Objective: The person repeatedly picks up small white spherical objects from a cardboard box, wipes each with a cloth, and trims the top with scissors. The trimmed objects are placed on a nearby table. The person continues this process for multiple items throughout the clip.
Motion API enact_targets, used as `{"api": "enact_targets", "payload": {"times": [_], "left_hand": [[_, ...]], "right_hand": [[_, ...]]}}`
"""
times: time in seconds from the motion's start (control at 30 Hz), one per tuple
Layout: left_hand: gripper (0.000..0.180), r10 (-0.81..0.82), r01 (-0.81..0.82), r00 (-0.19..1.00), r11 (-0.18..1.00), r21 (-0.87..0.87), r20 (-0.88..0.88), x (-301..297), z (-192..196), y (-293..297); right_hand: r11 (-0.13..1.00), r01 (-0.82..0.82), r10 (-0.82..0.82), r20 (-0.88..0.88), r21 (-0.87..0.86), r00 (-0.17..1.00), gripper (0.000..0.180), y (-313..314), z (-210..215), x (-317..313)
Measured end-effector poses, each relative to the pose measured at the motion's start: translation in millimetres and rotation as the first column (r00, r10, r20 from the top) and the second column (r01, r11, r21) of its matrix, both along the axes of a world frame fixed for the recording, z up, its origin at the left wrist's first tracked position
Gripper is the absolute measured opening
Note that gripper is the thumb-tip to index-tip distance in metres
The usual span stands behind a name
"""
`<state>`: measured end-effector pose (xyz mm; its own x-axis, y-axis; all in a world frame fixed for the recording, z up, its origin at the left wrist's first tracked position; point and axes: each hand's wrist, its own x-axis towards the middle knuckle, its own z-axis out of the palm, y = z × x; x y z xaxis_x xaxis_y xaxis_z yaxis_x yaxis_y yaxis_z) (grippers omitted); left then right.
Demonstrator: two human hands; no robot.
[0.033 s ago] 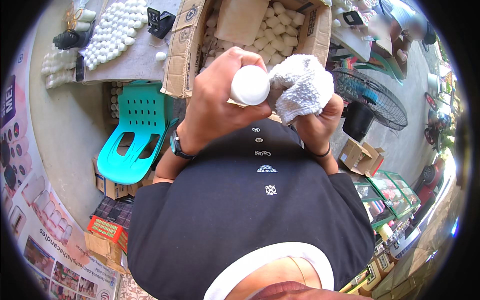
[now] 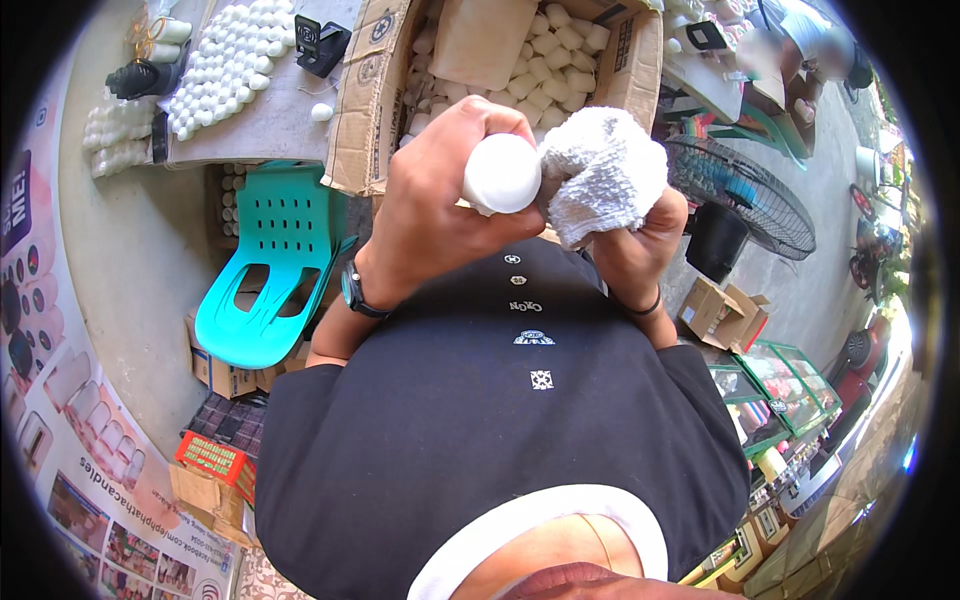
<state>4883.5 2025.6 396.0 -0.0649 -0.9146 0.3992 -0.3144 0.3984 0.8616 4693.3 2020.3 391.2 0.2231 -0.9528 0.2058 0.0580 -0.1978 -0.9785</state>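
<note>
My left hand (image 2: 435,205) is raised in front of my chest and grips a white round candle (image 2: 500,172), whose smooth end faces the camera. A dark watch (image 2: 352,290) sits on that wrist. My right hand (image 2: 640,245) holds a bunched white cloth (image 2: 600,175) pressed against the candle's right side. Just behind both hands stands an open cardboard box (image 2: 372,110) filled with several more white candles.
A grey table (image 2: 275,125) at the upper left carries rows of white candles. A teal plastic chair (image 2: 265,270) stands below it. A floor fan (image 2: 745,195), a small cardboard box (image 2: 725,315) and glass display cases (image 2: 790,380) are on the right. Another person (image 2: 810,45) is far back.
</note>
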Motion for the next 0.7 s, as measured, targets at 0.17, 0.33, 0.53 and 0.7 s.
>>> {"api": "enact_targets", "payload": {"times": [0.17,0.33,0.53,0.7], "left_hand": [[0.042,0.017,-0.017,1.000,1.000,0.020,-0.005,-3.2,-0.1,2.3],[0.039,0.011,-0.012,1.000,0.999,0.047,0.012,-1.9,-1.2,2.3],[0.034,-0.094,0.088,0.995,0.968,0.237,0.015,1.6,4.0,-1.5],[0.043,-0.218,0.187,0.968,0.957,0.224,0.122,3.4,-9.8,-3.1]], "right_hand": [[1.000,-0.003,0.001,-0.104,-0.014,0.995,0.029,2.1,6.4,0.4],[1.000,0.002,-0.001,-0.124,0.005,0.992,0.030,3.9,7.7,3.1],[0.985,-0.074,0.027,-0.275,-0.159,0.961,0.034,-5.7,9.8,10.3],[0.991,-0.131,0.124,-0.262,-0.006,0.957,0.038,-12.7,-1.4,10.8]]}}
